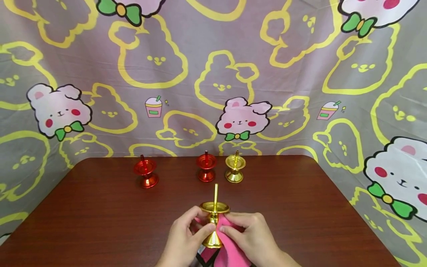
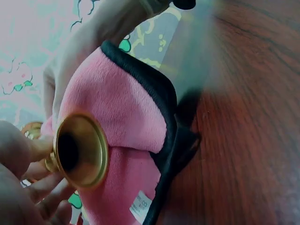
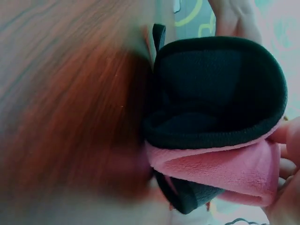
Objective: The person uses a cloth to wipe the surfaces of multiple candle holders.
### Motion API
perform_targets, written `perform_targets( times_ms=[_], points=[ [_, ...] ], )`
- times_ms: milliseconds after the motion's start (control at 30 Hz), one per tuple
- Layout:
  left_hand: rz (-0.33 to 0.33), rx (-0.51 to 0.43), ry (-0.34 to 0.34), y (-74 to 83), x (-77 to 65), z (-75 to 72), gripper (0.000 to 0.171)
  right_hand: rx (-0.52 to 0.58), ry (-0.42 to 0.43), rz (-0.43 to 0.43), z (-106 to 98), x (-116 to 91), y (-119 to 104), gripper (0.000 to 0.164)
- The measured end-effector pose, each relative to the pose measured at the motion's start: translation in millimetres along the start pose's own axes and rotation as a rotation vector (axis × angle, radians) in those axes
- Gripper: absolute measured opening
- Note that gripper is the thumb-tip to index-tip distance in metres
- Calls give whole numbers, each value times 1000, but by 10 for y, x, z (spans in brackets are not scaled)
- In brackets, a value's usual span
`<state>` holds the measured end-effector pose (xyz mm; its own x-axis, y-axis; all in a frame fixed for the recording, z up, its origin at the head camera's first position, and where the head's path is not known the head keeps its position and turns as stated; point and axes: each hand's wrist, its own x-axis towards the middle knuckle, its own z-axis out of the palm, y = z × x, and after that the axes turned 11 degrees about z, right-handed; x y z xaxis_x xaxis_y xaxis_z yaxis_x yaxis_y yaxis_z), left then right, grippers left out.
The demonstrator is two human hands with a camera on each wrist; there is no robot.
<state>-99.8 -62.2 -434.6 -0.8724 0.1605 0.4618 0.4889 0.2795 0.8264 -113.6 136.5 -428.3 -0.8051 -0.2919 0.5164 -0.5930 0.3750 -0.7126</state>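
A gold candle holder (image 1: 213,241) with a thin upright spike is held above the table's near side. My left hand (image 1: 186,233) pinches its narrow stem between thumb and fingers. On the other side, my right hand (image 1: 255,235) grips a pink cloth (image 1: 231,248) with black edging and presses it against the stem. The left wrist view shows the holder's hollow base (image 2: 82,150) in front of the pink cloth (image 2: 117,98), which carries a small white label (image 2: 140,207). From the right wrist, the cloth's dark side (image 3: 201,89) faces the camera.
Along the back of the brown table (image 1: 100,218) stand a red candle holder (image 1: 149,180) on the left, another red holder (image 1: 206,175) near the middle, and a gold holder (image 1: 234,175) beside it. A patterned curtain (image 1: 186,96) hangs behind the table.
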Motion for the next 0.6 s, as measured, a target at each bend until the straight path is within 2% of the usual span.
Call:
perform_targets(
  times_ms=[167, 267, 367, 500, 600],
  points=[
    [155, 273, 55, 20, -2, 82, 17, -188, 63, -64, 8, 12, -30, 23],
    [186, 336, 62, 11, -9, 99, 17, -224, 70, -78, 8, 11, -14, 25],
    [158, 246, 46, -8, -27, 83, 15, -118, 25, -4, -9, 8, 15, 24],
    [74, 24, 32, -25, -47, 19, 14, 120, -39, 199, -62, 0, 44, 23],
    [-3, -156, 45, -30, -43, -37, 18, 253, -88, 302, -104, 4, 55, 25]
  ],
)
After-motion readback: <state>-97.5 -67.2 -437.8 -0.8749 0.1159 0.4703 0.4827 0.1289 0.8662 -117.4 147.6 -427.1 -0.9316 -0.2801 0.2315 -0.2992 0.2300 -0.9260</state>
